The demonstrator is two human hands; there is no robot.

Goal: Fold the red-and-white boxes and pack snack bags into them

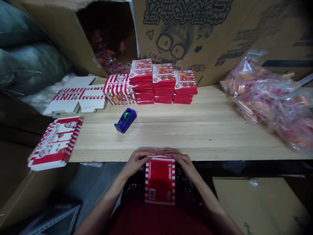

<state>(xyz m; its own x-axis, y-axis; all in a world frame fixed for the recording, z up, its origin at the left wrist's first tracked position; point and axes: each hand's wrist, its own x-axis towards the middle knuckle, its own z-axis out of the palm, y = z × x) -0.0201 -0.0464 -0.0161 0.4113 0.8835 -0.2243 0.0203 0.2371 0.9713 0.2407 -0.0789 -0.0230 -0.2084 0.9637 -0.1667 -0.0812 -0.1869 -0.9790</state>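
A red-and-white folding box (160, 181) is standing on its end against the person's dark lap, just below the near edge of the pine tabletop (195, 137), with its plain red back facing up and a barcode (152, 194) printed near the bottom. The left hand (138, 162) and right hand (179, 163) are grasping it from both sides, with the fingers (149, 152) curled over its top edge and blurred by motion, so their exact hold is hard to tell. The box is resting partly on soft clothing, so uneven pressure could twist it or let it drop below the table.

Farther along the tabletop, a blue tape dispenser (125, 120) with a green core is sitting loose. Beyond it, stacks of finished boxes (163, 85) are rising near the far edge, where a careless elbow could topple them. Their lids are carrying a round cartoon-face logo, but the small print is unreadable. Flat box blanks (56, 143) are lying left of the tabletop, and clear bags of orange pastries (266, 98) are piled at its right end. Behind it, a cardboard carton (186, 36) is showing a bespectacled cartoon face and large characters, too blurred to read.
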